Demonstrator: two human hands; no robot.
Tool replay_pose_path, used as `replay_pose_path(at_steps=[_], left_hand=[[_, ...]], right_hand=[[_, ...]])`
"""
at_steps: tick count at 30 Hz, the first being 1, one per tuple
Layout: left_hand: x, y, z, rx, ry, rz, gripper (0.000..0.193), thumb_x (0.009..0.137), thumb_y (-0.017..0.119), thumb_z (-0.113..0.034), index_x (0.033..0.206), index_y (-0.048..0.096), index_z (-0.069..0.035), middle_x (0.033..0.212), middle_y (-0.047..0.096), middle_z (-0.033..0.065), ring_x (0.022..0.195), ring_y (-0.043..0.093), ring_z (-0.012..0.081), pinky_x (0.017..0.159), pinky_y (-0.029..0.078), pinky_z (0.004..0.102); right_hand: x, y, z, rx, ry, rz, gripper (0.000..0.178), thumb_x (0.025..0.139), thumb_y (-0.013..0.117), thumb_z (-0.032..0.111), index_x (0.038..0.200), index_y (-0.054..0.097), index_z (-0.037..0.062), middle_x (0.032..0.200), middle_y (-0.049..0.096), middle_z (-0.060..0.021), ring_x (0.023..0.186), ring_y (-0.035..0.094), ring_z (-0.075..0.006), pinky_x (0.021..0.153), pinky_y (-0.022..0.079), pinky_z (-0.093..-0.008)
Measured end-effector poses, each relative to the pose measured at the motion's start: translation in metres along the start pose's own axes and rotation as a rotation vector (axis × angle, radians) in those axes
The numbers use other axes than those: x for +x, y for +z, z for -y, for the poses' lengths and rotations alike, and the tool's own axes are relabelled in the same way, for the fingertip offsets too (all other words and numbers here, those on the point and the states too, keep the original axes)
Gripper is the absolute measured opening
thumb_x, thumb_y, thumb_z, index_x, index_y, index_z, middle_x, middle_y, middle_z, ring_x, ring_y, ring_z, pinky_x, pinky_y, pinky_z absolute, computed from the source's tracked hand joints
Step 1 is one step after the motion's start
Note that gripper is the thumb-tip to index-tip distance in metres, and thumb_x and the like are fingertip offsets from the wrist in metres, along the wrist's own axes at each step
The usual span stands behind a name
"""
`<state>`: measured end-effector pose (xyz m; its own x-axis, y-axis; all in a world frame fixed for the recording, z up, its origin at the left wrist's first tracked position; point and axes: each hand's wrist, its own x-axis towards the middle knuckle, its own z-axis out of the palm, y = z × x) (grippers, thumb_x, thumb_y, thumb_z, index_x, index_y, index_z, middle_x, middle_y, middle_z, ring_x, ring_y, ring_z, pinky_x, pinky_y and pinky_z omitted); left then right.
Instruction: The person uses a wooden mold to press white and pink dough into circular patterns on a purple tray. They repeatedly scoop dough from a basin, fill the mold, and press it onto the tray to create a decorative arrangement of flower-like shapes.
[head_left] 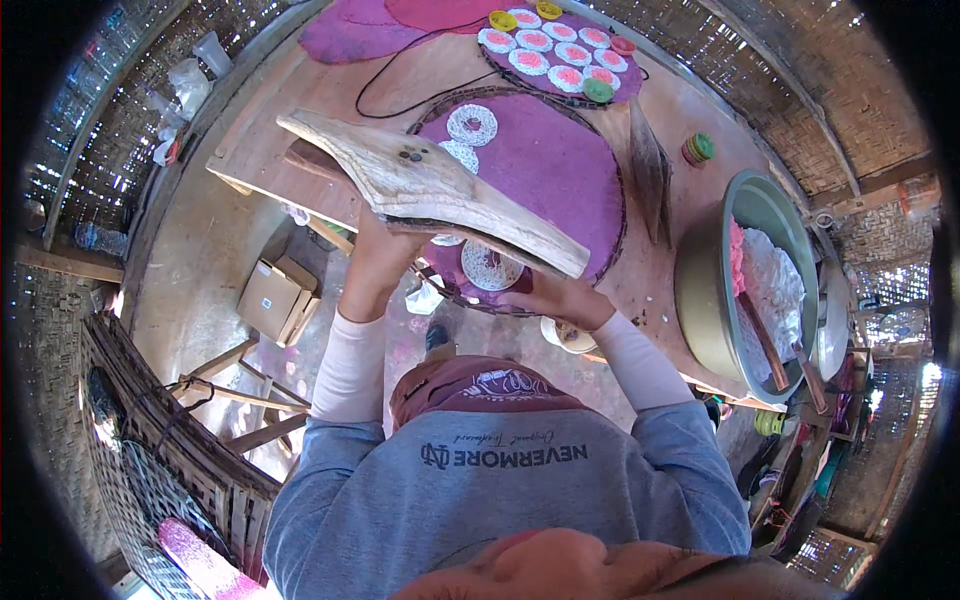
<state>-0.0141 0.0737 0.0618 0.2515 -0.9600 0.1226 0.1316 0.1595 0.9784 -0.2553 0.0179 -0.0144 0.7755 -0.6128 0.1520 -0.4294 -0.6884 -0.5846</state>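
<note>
Both hands hold a pale, worn wooden two-board tool [440,180] tilted above the table, its upper board marked by a few dark round spots. My left hand [385,250] is wrapped round its near left side. At the right end my right hand [562,300] grips it from below, fingers partly hidden. Beneath the tool lies a round tray lined with purple cloth [550,170]. White lacy discs rest on it, among them a ring-shaped disc [472,125] and a near disc [490,266] close to my right hand. The tool covers part of the row.
A second purple-lined tray [625,88] at the back holds several white discs with pink centres. To the right stand a dark wooden piece [648,170], small stacked green rings [698,149] and a large green basin [700,290]. A cardboard box [275,300] sits lower left.
</note>
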Motion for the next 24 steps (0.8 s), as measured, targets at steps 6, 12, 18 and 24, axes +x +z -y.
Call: replay_pose_path(at_steps=[6, 12, 18, 24], left_hand=[[0.001, -0.004, 0.003, -0.012, -0.023, 0.009, 0.047, 0.067, 0.077, -0.005, 0.107, 0.054, 0.002, 0.100, 0.062, 0.0064, 0.091, 0.058, 0.0147, 0.080, 0.047, 0.0284], [0.005, -0.005, 0.008, -0.038, -0.008, 0.019, 0.043, 0.068, 0.075, -0.002, 0.106, 0.055, 0.000, 0.098, 0.062, 0.0054, 0.090, 0.058, 0.0145, 0.079, 0.047, 0.0283], [0.011, 0.002, 0.009, -0.064, 0.019, 0.007, 0.042, 0.068, 0.072, 0.002, 0.106, 0.055, 0.000, 0.098, 0.061, 0.0050, 0.090, 0.059, 0.0148, 0.079, 0.047, 0.0282], [0.015, 0.009, 0.012, -0.041, -0.023, -0.100, 0.038, 0.069, 0.070, 0.005, 0.104, 0.056, 0.000, 0.098, 0.061, 0.0047, 0.089, 0.059, 0.0147, 0.078, 0.047, 0.0278]], right_hand=[[0.004, 0.019, -0.011, 0.032, 0.021, 0.034, 0.085, 0.063, 0.074, 0.044, 0.134, 0.039, 0.0118, 0.136, 0.040, -0.0150, 0.128, 0.032, -0.0342, 0.105, 0.013, -0.0581], [0.005, 0.008, 0.001, 0.062, 0.078, 0.030, 0.087, 0.062, 0.073, 0.048, 0.134, 0.039, 0.0101, 0.135, 0.041, -0.0147, 0.128, 0.033, -0.0329, 0.105, 0.010, -0.0595], [0.000, 0.001, 0.003, 0.091, 0.126, 0.016, 0.093, 0.061, 0.073, 0.050, 0.135, 0.036, 0.0087, 0.134, 0.041, -0.0155, 0.128, 0.034, -0.0308, 0.105, 0.009, -0.0589], [-0.034, -0.033, -0.012, -0.185, 0.321, -0.211, 0.104, 0.061, 0.075, 0.045, 0.141, 0.021, 0.0072, 0.136, 0.039, -0.0156, 0.127, 0.035, -0.0314, 0.106, 0.011, -0.0563]])
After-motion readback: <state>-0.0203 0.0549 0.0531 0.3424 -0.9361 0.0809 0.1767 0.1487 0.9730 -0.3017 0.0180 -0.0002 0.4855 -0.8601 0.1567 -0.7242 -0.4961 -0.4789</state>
